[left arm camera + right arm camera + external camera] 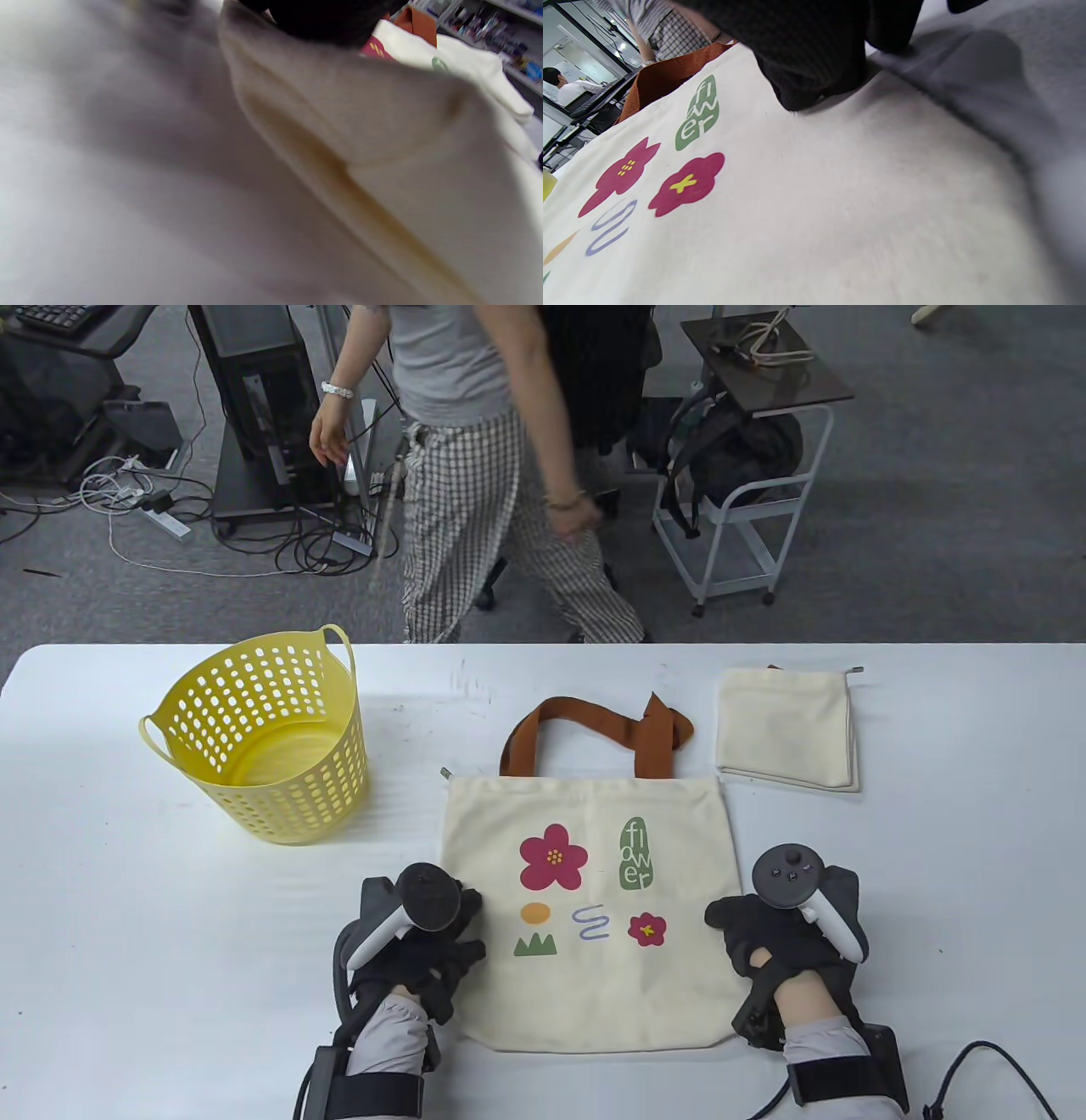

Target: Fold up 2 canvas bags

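Table view shows the printed canvas bag (594, 916) flat on the desk (127, 942), handles pointing away from the person, the left hand (420, 937) at its left edge and the right hand (776, 937) at its right edge. Left wrist view suggests that edge is lifted; whether either hand actually grips cloth I cannot tell. A folded bag (789, 728) lies beyond the right hand.

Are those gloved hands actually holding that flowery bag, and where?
The left hand lifts the printed bag by its left edge. The right hand touches the right edge; whether it grips cannot be told.
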Demonstrator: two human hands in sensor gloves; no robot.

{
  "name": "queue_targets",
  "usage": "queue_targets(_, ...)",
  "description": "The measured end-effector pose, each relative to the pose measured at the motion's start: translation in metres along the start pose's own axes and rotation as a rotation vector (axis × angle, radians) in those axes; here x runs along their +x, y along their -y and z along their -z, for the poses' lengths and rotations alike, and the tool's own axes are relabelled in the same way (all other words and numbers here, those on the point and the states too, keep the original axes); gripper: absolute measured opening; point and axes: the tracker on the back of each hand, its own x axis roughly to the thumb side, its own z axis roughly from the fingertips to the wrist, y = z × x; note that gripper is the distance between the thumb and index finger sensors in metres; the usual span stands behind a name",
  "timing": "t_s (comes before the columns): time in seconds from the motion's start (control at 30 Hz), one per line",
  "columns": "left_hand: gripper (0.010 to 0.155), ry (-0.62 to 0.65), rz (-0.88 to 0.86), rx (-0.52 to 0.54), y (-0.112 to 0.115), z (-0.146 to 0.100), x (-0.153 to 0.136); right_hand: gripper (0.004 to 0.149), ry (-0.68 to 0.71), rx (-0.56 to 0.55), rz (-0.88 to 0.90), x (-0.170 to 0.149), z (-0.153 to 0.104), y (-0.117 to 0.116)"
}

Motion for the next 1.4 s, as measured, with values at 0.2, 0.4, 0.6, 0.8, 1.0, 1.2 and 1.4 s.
queue_targets(0.2,0.058,0.03,0.065,0.002,0.002,0.001,-0.001,0.057,0.036,0.042,-0.13,-0.001,0.007,0.0)
queue_targets(0.4,0.059,0.057,0.066,0.018,0.001,0.003,-0.002,0.07,0.139,0.136,-0.21,-0.016,0.008,-0.004)
queue_targets(0.6,0.058,0.058,0.062,0.041,-0.004,0.003,-0.004,0.078,0.145,0.229,-0.215,-0.027,0.005,-0.007)
queue_targets(0.8,0.053,0.079,-0.127,0.06,-0.013,0.001,-0.023,0.055,0.15,0.069,-0.228,-0.023,0.003,-0.007)
queue_targets(1.0,0.054,0.11,-0.265,0.015,-0.014,0.001,-0.04,0.042,0.112,-0.015,-0.198,-0.019,0.006,-0.004)
queue_targets(1.2,0.059,0.14,-0.335,-0.017,-0.013,0.002,-0.048,0.041,0.105,0.018,0.055,-0.037,0.005,0.007)
queue_targets(1.4,0.068,0.146,-0.309,-0.031,-0.012,0.002,-0.047,0.043,0.113,-0.01,0.332,-0.049,0.003,0.012)
